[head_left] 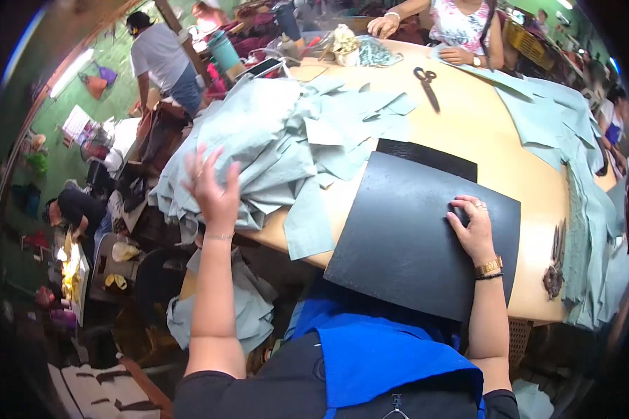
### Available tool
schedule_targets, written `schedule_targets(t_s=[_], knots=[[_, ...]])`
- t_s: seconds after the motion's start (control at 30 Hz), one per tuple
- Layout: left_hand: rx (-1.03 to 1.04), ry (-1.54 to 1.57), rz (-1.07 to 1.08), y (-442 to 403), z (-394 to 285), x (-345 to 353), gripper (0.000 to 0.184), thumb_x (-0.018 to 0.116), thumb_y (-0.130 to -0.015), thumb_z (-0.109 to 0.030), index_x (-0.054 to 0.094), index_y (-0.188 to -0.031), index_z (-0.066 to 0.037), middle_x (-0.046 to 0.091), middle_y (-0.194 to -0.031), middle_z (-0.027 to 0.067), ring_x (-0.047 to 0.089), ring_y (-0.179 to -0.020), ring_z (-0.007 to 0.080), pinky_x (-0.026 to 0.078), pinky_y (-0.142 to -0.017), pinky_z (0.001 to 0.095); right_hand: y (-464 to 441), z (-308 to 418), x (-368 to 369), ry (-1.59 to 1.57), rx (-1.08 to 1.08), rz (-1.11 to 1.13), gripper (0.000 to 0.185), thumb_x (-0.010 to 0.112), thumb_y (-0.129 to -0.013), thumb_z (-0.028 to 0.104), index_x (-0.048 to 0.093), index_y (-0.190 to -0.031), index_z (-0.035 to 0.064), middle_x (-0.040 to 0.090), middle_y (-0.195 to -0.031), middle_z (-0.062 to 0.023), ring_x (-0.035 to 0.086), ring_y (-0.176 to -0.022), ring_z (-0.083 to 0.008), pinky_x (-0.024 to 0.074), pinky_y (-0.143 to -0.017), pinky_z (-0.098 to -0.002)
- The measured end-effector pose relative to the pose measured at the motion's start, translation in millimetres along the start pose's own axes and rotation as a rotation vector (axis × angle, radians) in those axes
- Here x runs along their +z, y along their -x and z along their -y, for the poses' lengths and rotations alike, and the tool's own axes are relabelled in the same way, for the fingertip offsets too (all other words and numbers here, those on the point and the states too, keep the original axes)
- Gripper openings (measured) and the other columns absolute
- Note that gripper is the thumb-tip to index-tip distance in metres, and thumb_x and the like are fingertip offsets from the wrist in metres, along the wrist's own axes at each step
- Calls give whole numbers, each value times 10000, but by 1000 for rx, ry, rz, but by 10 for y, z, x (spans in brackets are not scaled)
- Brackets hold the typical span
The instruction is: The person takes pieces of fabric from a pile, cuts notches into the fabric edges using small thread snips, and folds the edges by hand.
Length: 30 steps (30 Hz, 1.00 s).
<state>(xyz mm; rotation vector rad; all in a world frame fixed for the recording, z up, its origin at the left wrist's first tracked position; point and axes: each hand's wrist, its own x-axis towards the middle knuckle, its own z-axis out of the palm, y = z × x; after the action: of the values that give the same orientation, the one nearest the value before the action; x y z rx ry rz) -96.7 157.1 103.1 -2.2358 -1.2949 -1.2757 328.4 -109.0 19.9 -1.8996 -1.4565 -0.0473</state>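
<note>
My left hand (214, 187) is raised with its fingers spread, in front of a heaped pile of pale green fabric (258, 119); nothing is in it. On a large black sheet (405, 223), my right hand (474, 229) rests with bent fingers and thumb drawn together. Something small and dark seems to lie under those fingers, too hidden to name. The sheet slants across the near table edge in front of my body. Beneath its far side sticks out another dark panel (454, 162). Loose pale green pieces (309, 220) lie left of the sheet.
Black-handled scissors (426, 89) lie on the table (468, 126). A second metal tool (555, 262) lies at the right, beside stacked green fabric strips (586, 223). Across the table stands a person (461, 28). More fabric (223, 300) sits below at left.
</note>
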Motion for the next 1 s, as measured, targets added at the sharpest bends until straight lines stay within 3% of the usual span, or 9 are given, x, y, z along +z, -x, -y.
schedule_targets(t_s=[0.07, 0.1, 0.23, 0.33, 0.47, 0.6, 0.8, 0.9, 1.0], knots=[[16, -119, 221, -418, -415, 199, 429, 676, -891, -370, 593, -1270, -186, 505, -1451, 52, 339, -1432, 335, 189, -1116, 680, 4, 19, -16, -26, 43, 5, 232, 755, -802, 167, 702, -1004, 64, 673, -1129, -130, 589, -1099, -310, 437, -976, -414], [88, -215, 195, -527, -469, 391, 339, 656, -895, -395, 654, -1158, -182, 582, -1355, 54, 492, -1315, 293, 232, -1109, 668, 8, 10, -14, -33, 40, -2, 229, 755, -802, 173, 705, -999, 65, 676, -1121, -128, 589, -1100, -311, 438, -976, -415], [-59, -131, 327, -873, -468, 740, 241, 624, -914, -390, 696, -968, -166, 706, -1028, 72, 676, -949, 273, 387, -1029, 590, 11, -17, -21, -37, 33, -7, 228, 753, -811, 208, 709, -989, 73, 682, -1109, -108, 604, -1080, -295, 427, -984, -408], [-174, -101, 324, -1088, -440, 789, 260, 579, -944, -418, 677, -991, -182, 711, -998, 64, 680, -935, 283, 413, -1023, 538, -5, -7, -40, -39, 43, -12, 227, 752, -817, 214, 708, -992, 77, 680, -1105, -101, 605, -1082, -291, 422, -989, -415], [-428, -382, 166, -1176, 249, 1131, 627, 503, -921, -610, 613, -1270, -101, 634, -1238, 231, 600, -1180, 366, 366, -1079, 560, -13, 1, -48, -50, 69, 8, 220, 750, -824, 214, 709, -994, 81, 677, -1098, -95, 596, -1080, -292, 423, -986, -419], [-571, -305, 653, -1021, 1161, 1389, 652, 546, -900, -549, 608, -1269, -14, 607, -1274, 271, 587, -1202, 388, 411, -1056, 518, -12, -6, -47, -54, 45, -19, 217, 752, -824, 217, 710, -990, 84, 675, -1100, -95, 585, -1070, -293, 428, -979, -413], [-438, -193, 450, -1101, 1056, 1237, 416, 608, -914, -370, 676, -1135, -25, 708, -1073, 202, 685, -980, 353, 518, -871, 443, -19, -7, -45, -83, 81, -3, 232, 757, -821, 238, 714, -997, 94, 673, -1102, -97, 567, -1098, -307, 424, -990, -424], [-508, 238, -115, -1283, 1476, 1632, 336, 571, -960, -332, 672, -1090, -39, 713, -1050, 179, 683, -951, 348, 518, -840, 434, -8, -19, -54, -83, 71, -1, 234, 755, -822, 243, 716, -1000, 97, 676, -1096, -98, 571, -1101, -304, 424, -992, -424], [-289, 326, -340, -1611, 539, 1210, 349, 512, -1027, -296, 592, -1079, 39, 668, -1050, 219, 640, -964, 346, 490, -860, 415, 2, -68, -14, -61, 65, -20, 229, 752, -823, 245, 717, -991, 94, 681, -1090, -100, 582, -1098, -298, 425, -992, -417]])
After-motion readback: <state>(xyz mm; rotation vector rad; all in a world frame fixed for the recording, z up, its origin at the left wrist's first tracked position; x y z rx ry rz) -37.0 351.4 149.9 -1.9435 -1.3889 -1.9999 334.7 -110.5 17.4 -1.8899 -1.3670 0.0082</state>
